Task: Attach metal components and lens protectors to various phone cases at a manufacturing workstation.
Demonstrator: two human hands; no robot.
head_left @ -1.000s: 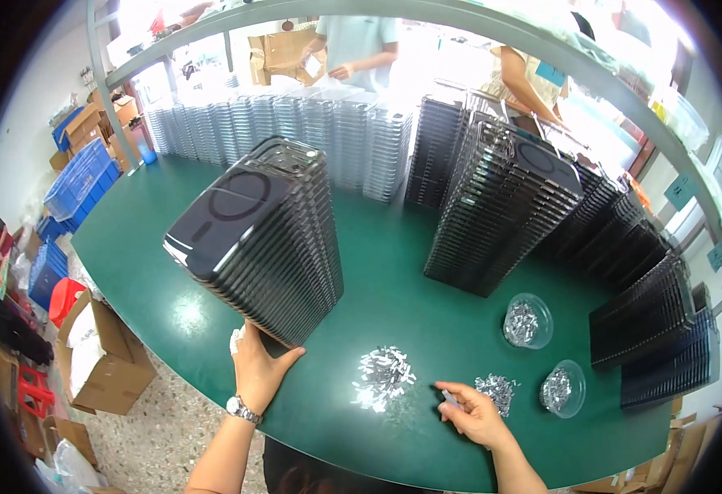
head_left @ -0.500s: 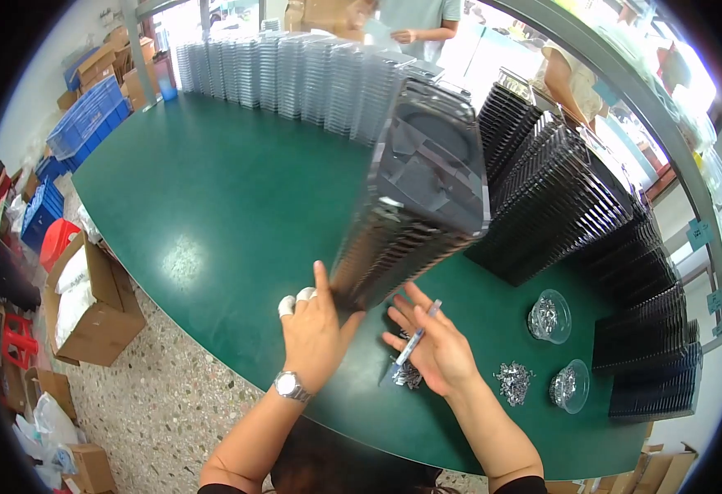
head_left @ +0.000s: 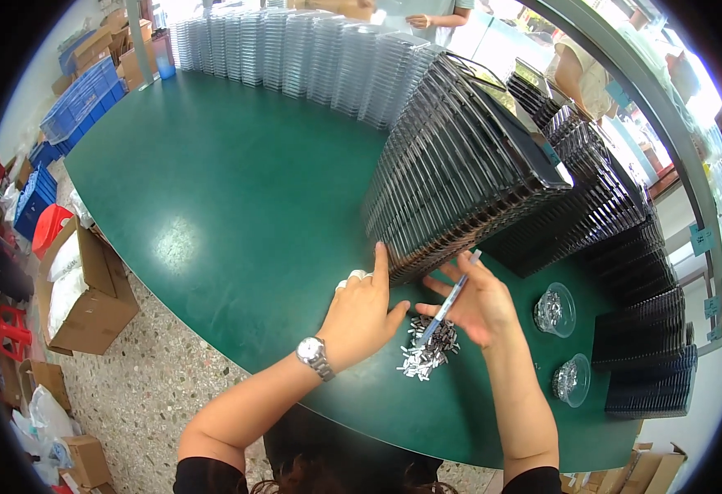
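Observation:
A tall stack of black plastic trays (head_left: 451, 165) stands on the green table in front of me, leaning to the right. My left hand (head_left: 362, 309) rests at the stack's near lower corner, index finger stretched against it and thumb apart. White covers sit on some of its other fingertips. On the other side of that corner, my right hand (head_left: 486, 300) has a slim pen (head_left: 453, 296) between its fingers, the fingertips close to the stack's base. Under the pen's tip lies a pile of small silvery metal pieces (head_left: 428, 350).
Two clear bowls (head_left: 555, 309) of metal pieces stand at the right. More black tray stacks (head_left: 641, 329) line the right edge, and clear tray stacks (head_left: 295, 53) the back. Cardboard boxes (head_left: 89, 296) and blue crates (head_left: 81, 107) are left of the table (head_left: 237, 181). Co-workers are beyond it.
The black tray stack has shifted right and turned, its side now facing me. Both hands have moved right and slightly farther with it. My right forearm now covers the place where a second metal pile lay.

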